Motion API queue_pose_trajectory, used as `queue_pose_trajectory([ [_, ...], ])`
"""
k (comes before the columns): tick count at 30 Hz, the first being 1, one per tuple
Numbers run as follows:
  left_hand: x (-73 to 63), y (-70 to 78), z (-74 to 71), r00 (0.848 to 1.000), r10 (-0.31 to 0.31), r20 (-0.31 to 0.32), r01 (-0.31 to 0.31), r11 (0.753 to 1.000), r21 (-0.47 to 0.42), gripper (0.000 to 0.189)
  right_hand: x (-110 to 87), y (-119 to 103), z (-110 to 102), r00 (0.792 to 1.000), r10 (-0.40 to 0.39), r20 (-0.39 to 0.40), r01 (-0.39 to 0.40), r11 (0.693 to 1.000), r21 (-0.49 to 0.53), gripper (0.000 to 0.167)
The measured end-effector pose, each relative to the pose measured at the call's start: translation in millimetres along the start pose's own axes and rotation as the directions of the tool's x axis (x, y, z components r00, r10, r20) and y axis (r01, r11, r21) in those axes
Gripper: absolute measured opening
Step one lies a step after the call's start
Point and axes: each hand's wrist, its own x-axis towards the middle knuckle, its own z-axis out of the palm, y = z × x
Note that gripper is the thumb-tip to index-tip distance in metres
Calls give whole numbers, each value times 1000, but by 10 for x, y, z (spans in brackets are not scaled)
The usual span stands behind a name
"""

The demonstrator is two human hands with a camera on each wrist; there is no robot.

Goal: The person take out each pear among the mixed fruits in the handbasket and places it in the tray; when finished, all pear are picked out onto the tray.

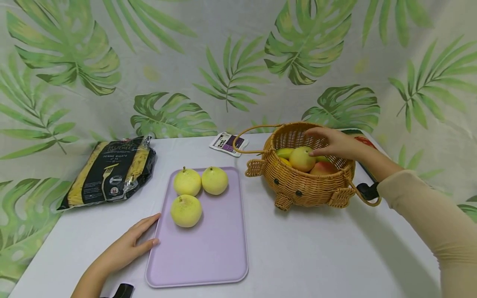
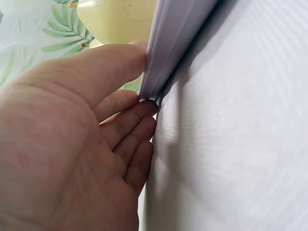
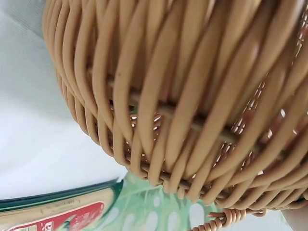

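Observation:
My left hand [image 1: 124,248] rests at the left edge of a lilac tray [image 1: 220,244], its fingertips and thumb against the rim. The left wrist view has those fingers [image 2: 127,127] at the tray's raised side. On the tray stand three yellow-green pears [image 1: 186,211] with short stems. My right hand [image 1: 329,142] reaches over the rim into a wicker basket [image 1: 309,188] with an animal face. Its thumb is at the side of a yellowish round fruit [image 1: 301,160], its other fingers stretched out above. In the right wrist view, the basket's weave [image 3: 168,96] hides this hand's fingers.
Inside the basket, a reddish fruit [image 1: 323,168] and green and orange ones sit around the yellowish fruit. A penne bag [image 1: 112,174] lies at the left, a small white-and-purple packet [image 1: 228,143] at the back. A green-and-red package [image 3: 62,211] lies behind the basket.

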Motion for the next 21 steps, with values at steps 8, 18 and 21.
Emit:
queue_pose_trajectory([
  [8, 2, -20, 12, 1000, 9, -7, -9, 1000, 5, 63, 47, 8, 19, 998, 8, 59, -8, 1000, -7, 56],
  [18, 2, -30, 13, 1000, 6, -9, -6, 1000, 18, 62, 88, 32, 43, 990, 5, 137, -2, 1000, -22, 50],
  [21, 0, -30, 12, 1000, 4, -8, -4, 1000, 19, 62, 100, 50, 53, 985, 2, 170, -1, 1000, -7, 49],
])
